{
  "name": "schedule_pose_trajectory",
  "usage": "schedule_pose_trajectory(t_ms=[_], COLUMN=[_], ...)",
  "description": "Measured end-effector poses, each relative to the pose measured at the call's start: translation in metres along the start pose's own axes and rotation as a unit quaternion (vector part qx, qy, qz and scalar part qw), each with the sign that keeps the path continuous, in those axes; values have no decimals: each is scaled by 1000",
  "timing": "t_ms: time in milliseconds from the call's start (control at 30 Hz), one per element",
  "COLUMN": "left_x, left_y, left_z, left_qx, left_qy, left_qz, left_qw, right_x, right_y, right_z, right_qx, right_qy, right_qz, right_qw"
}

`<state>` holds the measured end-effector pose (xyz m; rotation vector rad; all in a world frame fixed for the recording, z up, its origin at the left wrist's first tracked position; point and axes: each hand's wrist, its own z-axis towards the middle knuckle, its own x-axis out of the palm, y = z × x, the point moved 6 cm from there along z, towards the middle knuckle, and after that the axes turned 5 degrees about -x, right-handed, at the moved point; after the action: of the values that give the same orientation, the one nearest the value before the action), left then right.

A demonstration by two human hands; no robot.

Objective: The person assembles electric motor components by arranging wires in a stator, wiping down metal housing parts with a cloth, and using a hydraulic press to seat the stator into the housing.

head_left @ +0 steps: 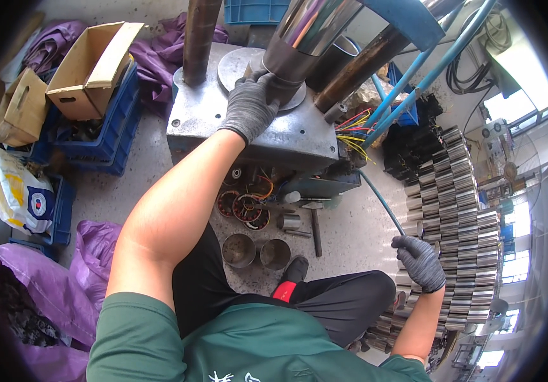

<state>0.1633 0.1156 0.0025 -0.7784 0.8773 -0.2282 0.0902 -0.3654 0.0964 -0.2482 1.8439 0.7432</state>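
Note:
My left hand [250,107], in a grey knit glove, is curled against the lower part of a metal cylinder [287,62]. That cylinder stands on a round plate [228,71] on the steel press table [197,114], under a shiny ram [317,25]. Part of my left fingers is hidden behind its side. Out to the right, my right hand [420,262], gloved too, is closed round the lower end of a thin blue lever [381,198]. The lever slants up toward the press's underside.
Steel posts [199,38] flank the ram. Coloured wires [355,130] hang at the table's right corner. Stacked metal sleeves [459,223] line the right side. Wound stators [248,209] and two metal cups [239,250] lie below. Blue crates [105,143] and a purple sack [38,274] are at left.

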Motion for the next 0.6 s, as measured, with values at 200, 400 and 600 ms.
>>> schedule_pose_trajectory(t_ms=[200, 400, 600], left_x=[2, 4, 5], left_y=[3, 5, 3], left_z=[1, 2, 2], left_qx=[-4, 3, 2], left_qy=[-3, 7, 11], left_qz=[-2, 7, 5], left_qw=[1000, 1000, 1000], right_x=[2, 5, 2], right_y=[-16, -8, -27], right_z=[-2, 2, -4], right_qx=[30, 6, 7], right_qy=[-32, 27, -53], right_qz=[75, 15, 93], right_qw=[996, 1000, 994])
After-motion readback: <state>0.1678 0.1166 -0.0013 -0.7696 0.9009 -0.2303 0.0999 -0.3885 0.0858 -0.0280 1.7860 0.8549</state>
